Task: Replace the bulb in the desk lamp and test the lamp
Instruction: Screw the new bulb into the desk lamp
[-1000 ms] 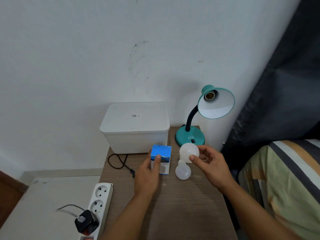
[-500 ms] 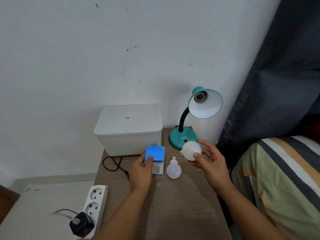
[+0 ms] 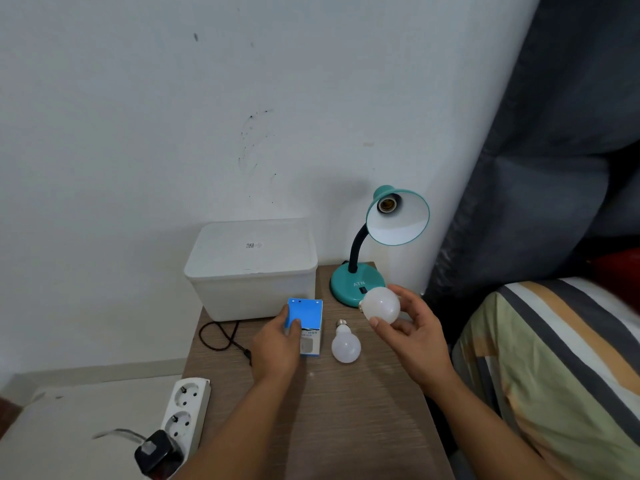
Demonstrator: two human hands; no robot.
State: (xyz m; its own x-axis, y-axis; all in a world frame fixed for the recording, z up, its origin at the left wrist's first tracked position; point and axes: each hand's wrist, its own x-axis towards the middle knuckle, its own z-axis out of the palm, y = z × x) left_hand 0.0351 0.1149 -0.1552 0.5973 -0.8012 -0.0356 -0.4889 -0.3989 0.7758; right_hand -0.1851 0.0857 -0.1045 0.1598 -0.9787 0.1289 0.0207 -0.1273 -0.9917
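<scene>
A teal desk lamp (image 3: 356, 285) stands at the back right of the wooden table (image 3: 346, 417), its shade (image 3: 398, 220) tilted toward me with a bare socket (image 3: 386, 205) inside. My right hand (image 3: 412, 334) holds a white bulb (image 3: 381, 304) by its globe, just in front of the lamp base, with the screw cap pointing left. A second white bulb (image 3: 345, 345) lies on the table, cap pointing away. My left hand (image 3: 277, 348) grips a blue bulb box (image 3: 304, 323) standing upright beside it.
A white lidded plastic bin (image 3: 252, 268) sits behind the box against the wall. A black cord and plug (image 3: 225, 341) lies left of my hand. A white power strip (image 3: 183, 414) with a black adapter hangs off the table's left edge. A striped bed (image 3: 561, 368) borders the right.
My right hand has carried its bulb a little to the right, away from the box and toward the lamp base. The left hand stays on the blue box.
</scene>
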